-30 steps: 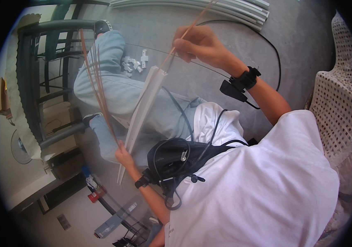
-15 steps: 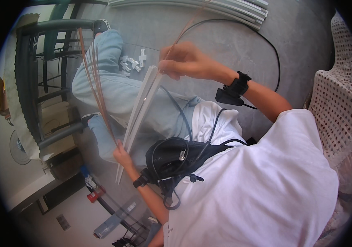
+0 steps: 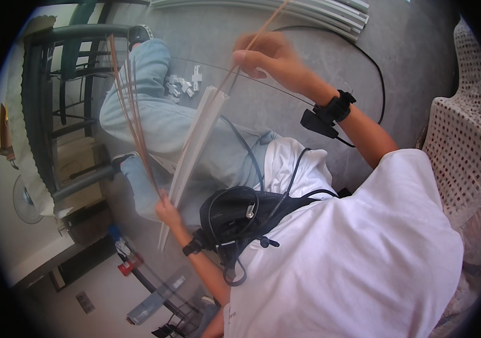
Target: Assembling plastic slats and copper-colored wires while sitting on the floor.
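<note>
My right hand [image 3: 271, 61], blurred a little by motion, is pinched on a thin copper strip [image 3: 267, 27]. The strip slants from the top edge past the fingers down to the upper end of a long white slotted rail [image 3: 195, 143]. That rail lies slanted across my jeans-clad legs. By its lower part, my left hand [image 3: 167, 213] is closed round a bunch of several thin copper strips [image 3: 134, 121], which fan out upward. Whether my left fingers also touch the rail, I cannot tell. Small white cross- and T-shaped connectors [image 3: 181, 84] lie on the floor beyond my legs.
Several long white rails [image 3: 319, 14] lie on the grey floor at the far side. A black cable [image 3: 373, 62] curves across the floor on the right. A dark metal frame [image 3: 77, 183] stands at left, and a white perforated chair [image 3: 457, 141] at right. A black pouch [image 3: 226, 217] rests against my front.
My right hand has moved up and to the right, away from the rail's upper end, and the copper strip shows between them. The rail has turned slightly; my left hand has hardly moved.
</note>
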